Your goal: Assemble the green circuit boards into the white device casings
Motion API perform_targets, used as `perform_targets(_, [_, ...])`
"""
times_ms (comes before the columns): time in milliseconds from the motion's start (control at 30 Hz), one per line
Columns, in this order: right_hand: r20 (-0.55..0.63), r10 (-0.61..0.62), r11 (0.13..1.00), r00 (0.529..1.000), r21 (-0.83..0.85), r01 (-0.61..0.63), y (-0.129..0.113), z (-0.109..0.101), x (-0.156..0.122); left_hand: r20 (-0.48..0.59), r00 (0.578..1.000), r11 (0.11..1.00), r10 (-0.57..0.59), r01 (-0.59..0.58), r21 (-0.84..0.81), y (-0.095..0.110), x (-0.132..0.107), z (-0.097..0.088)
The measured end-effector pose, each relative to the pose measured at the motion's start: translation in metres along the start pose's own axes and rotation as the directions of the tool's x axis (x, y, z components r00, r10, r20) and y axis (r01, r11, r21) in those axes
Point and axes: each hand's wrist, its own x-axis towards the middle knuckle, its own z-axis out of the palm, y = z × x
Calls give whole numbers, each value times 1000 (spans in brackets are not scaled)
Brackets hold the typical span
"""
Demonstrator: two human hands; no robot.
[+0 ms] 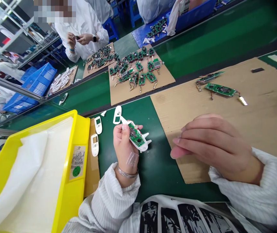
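Observation:
My left hand (pixel 126 145) is closed around a white plastic housing (pixel 143 147), tilted with its inner side up. A green circuit board (pixel 136 135) sits inside it, with a thin wire near the upper end. White prongs stick out on the housing's right side. To the right, over the cardboard, my right hand (pixel 211 145) hovers apart from the housing. Its fingers are pressed together and the thumb meets them; whatever is between the tips is hidden. White casing pieces (pixel 117 115) with cut-out windows lie just beyond and left of my left hand.
Circuit boards with wired metal parts (pixel 220 90) lie on the cardboard sheet (pixel 172 110) at right. Many more boards (pixel 139 67) cover another cardboard piece (pixel 121 95) farther off. A yellow bin (pixel 80 142) stands at left. A co-worker (pixel 83 29) handles a small part across the green belt (pixel 213 38).

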Motion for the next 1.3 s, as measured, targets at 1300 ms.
perform_targets(1300, [218, 88, 876, 972, 448, -180, -31, 58, -13, 90, 995, 984, -51, 34, 175, -13, -24, 11])
